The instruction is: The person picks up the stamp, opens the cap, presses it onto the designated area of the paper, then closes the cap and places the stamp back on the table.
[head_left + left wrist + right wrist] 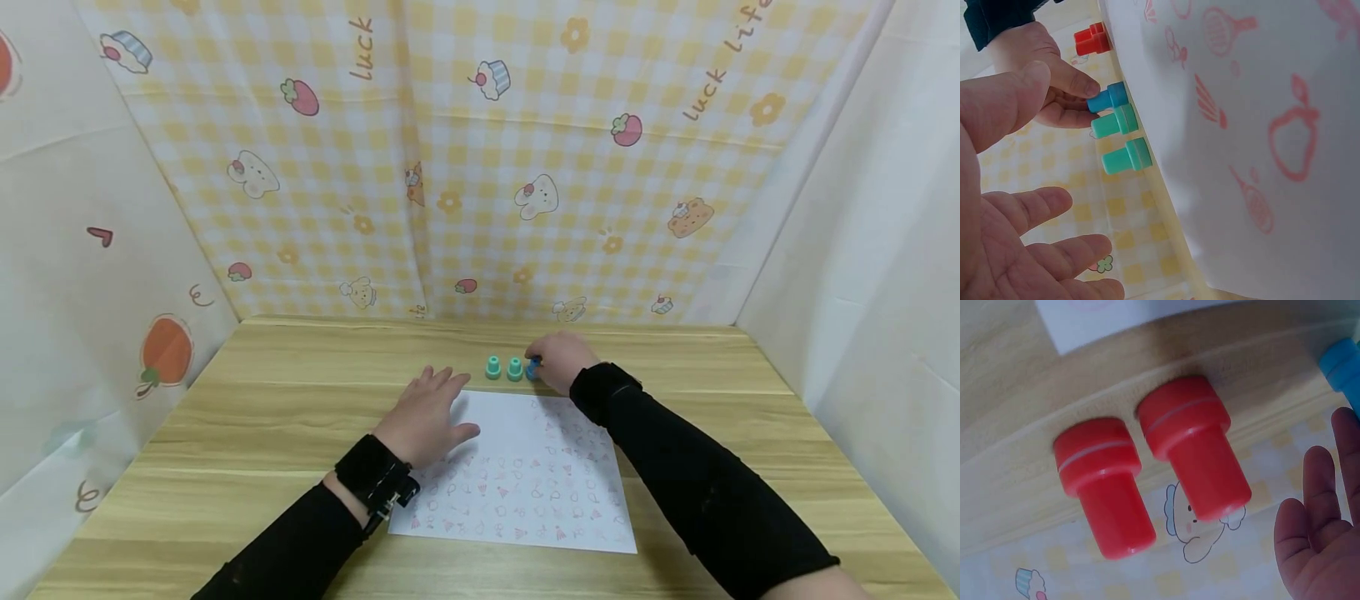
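Note:
My right hand (pixel 564 362) pinches a blue stamp (pixel 1109 97) by its narrow handle between thumb and fingers; the stamp stands beyond the paper's far edge. Beside it, to the left in the head view, two green stamps (pixel 514 369) stand upright on the table. My left hand (pixel 424 422) has its fingers spread over the left part of a white sheet of paper (pixel 510 421), holding nothing. Rows of small reddish stamped prints, among them rackets and fruit outlines, cover much of the sheet; its upper left part is blank.
Two red stamps (pixel 1110 487) stand side by side in the right wrist view, past the blue one; my right hand hides them in the head view. The wooden table (pixel 300 358) ends at a yellow checked curtain (pixel 487 250), with white cloth at both sides.

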Motion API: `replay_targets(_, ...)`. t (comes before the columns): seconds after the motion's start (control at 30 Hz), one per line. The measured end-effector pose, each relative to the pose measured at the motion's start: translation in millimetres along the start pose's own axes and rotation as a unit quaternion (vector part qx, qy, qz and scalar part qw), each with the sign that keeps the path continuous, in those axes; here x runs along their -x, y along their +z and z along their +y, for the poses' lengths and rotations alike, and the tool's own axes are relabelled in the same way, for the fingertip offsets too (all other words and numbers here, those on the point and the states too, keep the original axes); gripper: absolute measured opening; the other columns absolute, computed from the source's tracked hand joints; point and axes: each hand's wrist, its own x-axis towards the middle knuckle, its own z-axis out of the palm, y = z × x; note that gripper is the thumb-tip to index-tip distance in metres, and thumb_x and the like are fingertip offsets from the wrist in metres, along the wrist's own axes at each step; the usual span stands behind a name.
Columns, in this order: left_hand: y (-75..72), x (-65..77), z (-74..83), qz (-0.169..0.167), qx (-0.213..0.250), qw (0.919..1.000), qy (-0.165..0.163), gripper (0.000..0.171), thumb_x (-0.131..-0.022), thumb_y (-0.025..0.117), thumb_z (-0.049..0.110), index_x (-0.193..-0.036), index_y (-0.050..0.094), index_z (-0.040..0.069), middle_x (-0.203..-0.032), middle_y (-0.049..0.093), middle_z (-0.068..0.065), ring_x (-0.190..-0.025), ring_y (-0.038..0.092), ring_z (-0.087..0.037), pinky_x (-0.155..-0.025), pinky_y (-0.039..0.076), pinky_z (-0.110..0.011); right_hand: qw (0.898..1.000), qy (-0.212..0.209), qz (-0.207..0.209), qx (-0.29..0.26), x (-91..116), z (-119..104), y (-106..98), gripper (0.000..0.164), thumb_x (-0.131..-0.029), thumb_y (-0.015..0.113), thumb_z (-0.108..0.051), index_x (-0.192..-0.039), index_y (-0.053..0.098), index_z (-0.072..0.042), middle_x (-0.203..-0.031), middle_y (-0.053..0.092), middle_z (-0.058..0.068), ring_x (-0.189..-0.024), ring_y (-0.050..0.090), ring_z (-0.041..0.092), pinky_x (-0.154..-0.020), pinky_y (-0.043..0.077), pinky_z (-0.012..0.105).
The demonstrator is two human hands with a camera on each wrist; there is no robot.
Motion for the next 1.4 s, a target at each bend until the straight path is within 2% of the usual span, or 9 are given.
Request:
replay_targets(0.3,-1.0,0.0,-1.1,-0.002,-0.001,1.0000,-0.001,0.075,-0.083,0.061,0.053,-0.144,0.033,0.019,-0.151,0.027,-0.013,-0.141,0.015,-0.037,-0.114,0.015,-0.051,1.000,0.012,0.002,-0.029,3,2,0,0.026,-0.090,0.060,-0.017,-0.115,0.065,-0.017,-0.113,0.067,0.002,-0.108,0.059,0.023,-0.094,0.046,0.037)
replay_targets(0.53,-1.9,-0.5,-2.4,0.007,0.001,1.0000,0.001,0.074,-0.083,0.060,0.053,-0.143,0.034,0.017,-0.150,0.028,-0.013,-0.141,0.017,-0.037,-0.114,0.015,-0.050,0.997,0.024,-0.002,-0.079,11,4,-9,0.028,-0.092,0.056,-0.019,-0.118,0.062,-0.010,-0.114,0.065,0.005,-0.108,0.059,0.023,-0.092,0.047,0.039)
replay_targets(0.77,-1.9,-1.4,-0.3,0.014,0.004,0.9999,0.008,0.074,-0.083,0.061,0.052,-0.143,0.034,0.018,-0.150,0.030,-0.012,-0.141,0.018,-0.035,-0.114,0.017,-0.049,0.990,0.030,0.021,-0.138,23,-1,-22,0.022,-0.093,0.056,-0.021,-0.112,0.061,-0.012,-0.112,0.065,0.006,-0.105,0.060,0.023,-0.089,0.049,0.039)
replay_targets(1.0,-1.0,-2.8,3.6,0.019,0.016,0.9996,0.016,0.072,-0.084,0.062,0.050,-0.143,0.034,0.019,-0.148,0.034,-0.009,-0.140,0.021,-0.033,-0.114,0.017,-0.048,0.975,0.030,0.046,-0.215,38,-10,-24,0.016,-0.094,0.056,-0.022,-0.107,0.056,-0.014,-0.095,0.064,0.000,-0.088,0.061,0.015,-0.075,0.051,0.030)
replay_targets(1.13,1.2,-4.4,4.8,0.030,0.016,0.9991,0.026,0.071,-0.084,0.062,0.049,-0.142,0.034,0.019,-0.146,0.038,-0.006,-0.139,0.025,-0.031,-0.114,0.020,-0.047,0.964,0.021,0.055,-0.260,44,-17,-20,0.014,-0.093,0.056,-0.018,-0.106,0.056,-0.012,-0.095,0.063,0.000,-0.084,0.061,0.013,-0.069,0.050,0.027)
replay_targets(1.27,2.0,-5.2,8.1,0.041,0.034,0.9978,0.040,0.070,-0.084,0.065,0.044,-0.141,0.036,0.018,-0.143,0.042,-0.003,-0.137,0.030,-0.030,-0.111,0.026,-0.046,0.950,0.017,0.050,-0.309,50,-24,-17,0.012,-0.093,0.056,-0.016,-0.105,0.055,-0.013,-0.095,0.063,0.000,-0.085,0.062,0.015,-0.071,0.052,0.027)
replay_targets(1.4,0.5,-4.9,14.3,0.044,0.060,0.9957,0.055,0.067,-0.084,0.066,0.040,-0.141,0.037,0.017,-0.141,0.045,0.000,-0.133,0.039,-0.022,-0.106,0.036,-0.042,0.934,0.010,0.042,-0.354,57,-31,-14,0.010,-0.094,0.055,-0.016,-0.104,0.055,-0.014,-0.094,0.063,0.000,-0.088,0.064,0.020,-0.076,0.053,0.029)
